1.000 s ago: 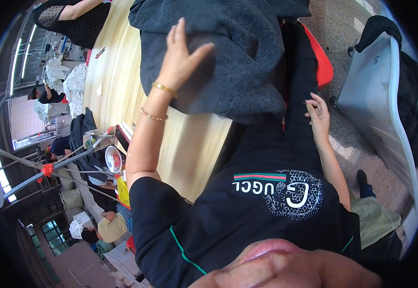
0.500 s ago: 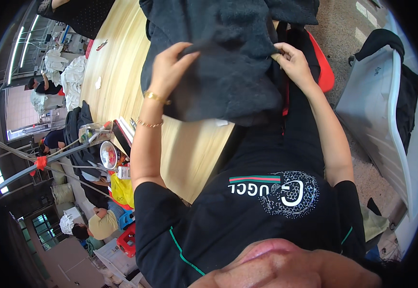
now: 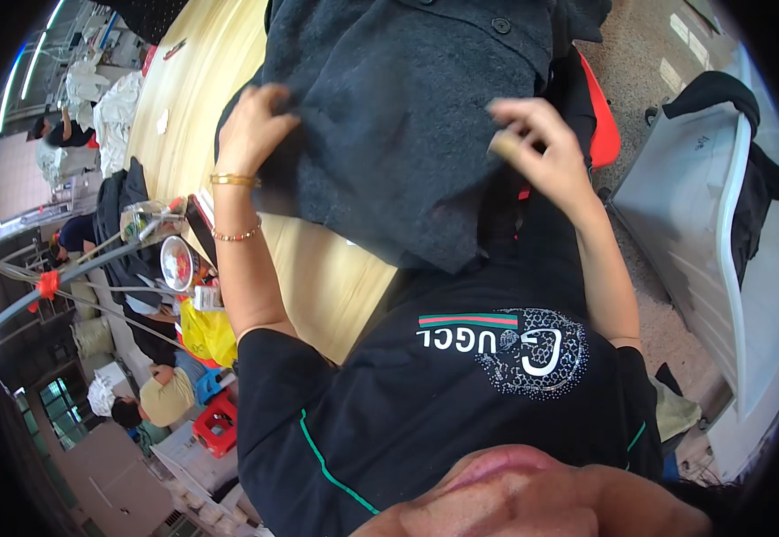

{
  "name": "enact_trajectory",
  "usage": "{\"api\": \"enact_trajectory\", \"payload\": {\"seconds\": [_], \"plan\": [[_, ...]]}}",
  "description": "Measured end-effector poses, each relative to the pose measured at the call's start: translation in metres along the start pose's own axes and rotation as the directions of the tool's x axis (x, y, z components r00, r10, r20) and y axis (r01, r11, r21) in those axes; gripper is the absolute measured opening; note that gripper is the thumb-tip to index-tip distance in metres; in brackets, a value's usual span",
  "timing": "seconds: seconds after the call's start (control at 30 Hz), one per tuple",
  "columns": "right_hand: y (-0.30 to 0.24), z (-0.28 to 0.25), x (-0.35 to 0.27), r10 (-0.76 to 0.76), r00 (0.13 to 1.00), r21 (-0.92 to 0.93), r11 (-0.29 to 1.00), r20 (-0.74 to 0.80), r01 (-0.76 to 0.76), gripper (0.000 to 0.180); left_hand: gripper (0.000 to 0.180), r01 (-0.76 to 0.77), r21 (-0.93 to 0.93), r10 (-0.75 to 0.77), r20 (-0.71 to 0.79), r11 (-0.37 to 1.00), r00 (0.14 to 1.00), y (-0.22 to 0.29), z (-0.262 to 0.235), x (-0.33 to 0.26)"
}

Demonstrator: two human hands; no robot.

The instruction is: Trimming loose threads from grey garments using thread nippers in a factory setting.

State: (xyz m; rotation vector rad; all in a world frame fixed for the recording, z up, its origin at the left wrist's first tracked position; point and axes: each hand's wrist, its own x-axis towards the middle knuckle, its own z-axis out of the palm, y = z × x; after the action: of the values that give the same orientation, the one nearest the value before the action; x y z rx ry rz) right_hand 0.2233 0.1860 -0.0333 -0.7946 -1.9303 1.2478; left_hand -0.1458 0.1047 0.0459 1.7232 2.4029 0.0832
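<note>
A dark grey woolly coat (image 3: 389, 116), with a button on its far part, lies over the table and hangs off the near edge toward my body. My left hand (image 3: 257, 130) is at the coat's left side, thumb and fingers closed on the cloth there; its fingertips are somewhat blurred. Above the coat's right side is my right hand (image 3: 542, 152), its bent fingers apart from the thumb and no cloth between them. Motion blurs that hand's fingertips too. The coat's near corner points down toward my shirt.
The pale wooden table (image 3: 318, 277) runs away to the left. Along its left side are a bowl (image 3: 179, 264), a yellow bag (image 3: 206, 331) and a dark cloth pile. A large grey bin (image 3: 685, 197) with black cloth stands right, beyond a red seat (image 3: 604, 116). Other people work far left.
Both hands have moved apart, and the right has let go of the cloth. The coat is spread wider and reaches closer to my body, with a button now showing at the far side.
</note>
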Motion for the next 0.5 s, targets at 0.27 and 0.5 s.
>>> {"api": "enact_trajectory", "payload": {"seconds": [0.27, 0.5], "plan": [[0.121, 0.015, 0.036, 0.286, 0.875, 0.245, 0.948, -0.390, -0.201, 0.073, 0.046, -0.394, -0.007, 0.343, -0.478, 0.919, 0.809, 0.103, 0.024, 0.070], [0.139, -0.026, 0.071, 0.487, 0.802, 0.397, 0.851, -0.346, -0.345, 0.029, 0.014, -0.347, 0.051, 0.310, -0.582, 0.937, 0.752, 0.107, 0.066, 0.161]]}}
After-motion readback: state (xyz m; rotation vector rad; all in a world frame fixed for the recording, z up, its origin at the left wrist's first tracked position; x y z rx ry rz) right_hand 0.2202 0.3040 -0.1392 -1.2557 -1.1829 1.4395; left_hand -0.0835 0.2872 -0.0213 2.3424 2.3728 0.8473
